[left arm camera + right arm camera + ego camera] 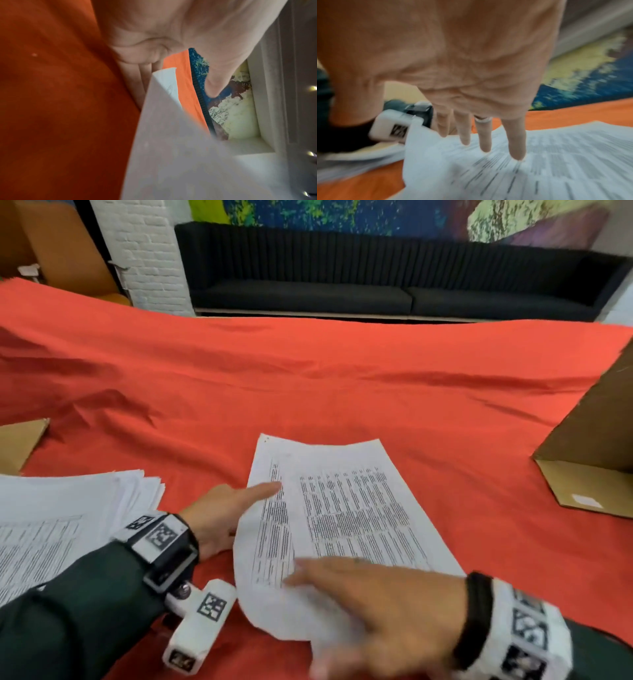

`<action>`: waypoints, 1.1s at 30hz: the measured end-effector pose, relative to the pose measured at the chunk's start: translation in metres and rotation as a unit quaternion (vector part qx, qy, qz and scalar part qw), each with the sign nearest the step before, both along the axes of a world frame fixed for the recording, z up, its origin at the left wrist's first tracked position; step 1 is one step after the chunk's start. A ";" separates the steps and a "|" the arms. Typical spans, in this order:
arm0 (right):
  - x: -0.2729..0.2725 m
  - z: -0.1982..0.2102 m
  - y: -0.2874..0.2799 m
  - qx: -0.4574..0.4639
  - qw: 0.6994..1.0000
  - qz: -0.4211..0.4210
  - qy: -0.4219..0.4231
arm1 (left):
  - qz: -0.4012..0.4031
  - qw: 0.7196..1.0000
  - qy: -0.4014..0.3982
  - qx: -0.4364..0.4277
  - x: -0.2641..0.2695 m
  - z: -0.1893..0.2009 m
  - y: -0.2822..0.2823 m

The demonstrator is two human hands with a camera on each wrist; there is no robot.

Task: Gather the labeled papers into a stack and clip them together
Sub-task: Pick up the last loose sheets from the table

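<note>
Right hand [383,607] is closest to the lens, low in the head view, blurred, fingers straight and spread, lying flat across the near end of the printed sheets [342,518]. The right wrist view shows the same: fingers [516,142] straight, tips down on the printed text, a ring on one of them. Nothing gripped there, the hand is flat on paper.

The sheets sit mid-table on the red cloth [308,378], a couple of pages not squared up, the under page sticking out to the left, its near-left corner curling up off the cloth. Dense columns of print run along them.

Left hand [222,511] is at the left edge of those pages, thumb out straight on top of the sheet's margin. In the left wrist view the thumb [221,65] is above the paper edge and the other fingers go under the lifted sheet [171,135]; how tightly they press I cannot tell. A dark sleeve and a marker-tagged wrist band [161,537] sit behind it.

Off to the left, well apart from the working pages, lies a loose fanned pile of paper [68,515]. A cardboard flap [20,443] is behind that pile, and an open cardboard box [589,460] stands at the right edge. A dark sofa [376,278] is beyond the table.
</note>
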State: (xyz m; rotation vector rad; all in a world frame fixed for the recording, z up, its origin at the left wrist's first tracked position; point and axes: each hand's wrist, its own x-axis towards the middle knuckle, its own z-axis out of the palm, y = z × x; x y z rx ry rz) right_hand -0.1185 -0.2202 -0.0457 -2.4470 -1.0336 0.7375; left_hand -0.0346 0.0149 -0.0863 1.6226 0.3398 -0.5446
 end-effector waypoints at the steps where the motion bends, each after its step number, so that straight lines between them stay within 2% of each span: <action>1: 0.002 0.004 -0.009 0.007 0.998 -0.055 0.023 | -0.008 1.000 -0.007 0.012 -0.004 -0.002 -0.001; 3: 0.019 0.000 -0.035 -0.019 0.982 -0.184 -0.024 | -0.035 0.999 -0.017 0.027 -0.011 -0.007 -0.002; 5: 0.037 -0.016 -0.062 -0.101 0.941 -0.309 -0.089 | -0.054 0.997 -0.026 0.040 -0.017 -0.010 -0.005; 6: 0.043 -0.024 -0.072 -0.149 0.915 -0.362 -0.095 | -0.057 0.997 -0.031 0.041 -0.019 -0.013 -0.008; 7: 0.047 -0.032 -0.078 -0.184 0.894 -0.399 -0.088 | -0.060 0.997 -0.033 0.037 -0.021 -0.015 -0.012; 9: 0.049 -0.040 -0.076 -0.184 0.884 -0.425 -0.069 | -0.079 0.996 -0.031 0.021 -0.025 -0.018 -0.022; 13: 0.043 -0.037 -0.046 -0.112 0.915 -0.383 -0.056 | -0.137 0.990 -0.021 0.026 -0.034 -0.023 -0.040; 16: 0.042 -0.030 -0.039 -0.053 0.915 -0.396 -0.053 | -0.123 0.982 -0.115 0.088 -0.034 -0.024 -0.038; 19: 0.051 -0.020 -0.035 0.033 0.897 -0.436 -0.067 | -0.079 0.968 -0.214 0.105 -0.040 -0.005 -0.012; 22: 0.056 -0.006 -0.006 0.229 0.853 -0.469 0.000 | -0.063 0.956 -0.275 0.084 -0.055 0.023 0.035; 24: 0.056 0.005 0.028 0.341 0.830 -0.435 0.073 | -0.024 0.958 -0.271 0.091 -0.066 0.038 0.079; 27: 0.052 0.018 0.093 0.412 0.843 -0.332 0.093 | 0.005 0.961 -0.223 0.166 -0.086 0.057 0.156; 29: 0.048 0.019 0.139 0.416 0.853 -0.304 0.082 | 0.006 0.949 -0.181 0.257 -0.102 0.068 0.206; 33: 0.048 -0.007 0.230 0.346 0.893 -0.269 0.100 | 0.025 0.901 -0.128 0.413 -0.136 0.069 0.279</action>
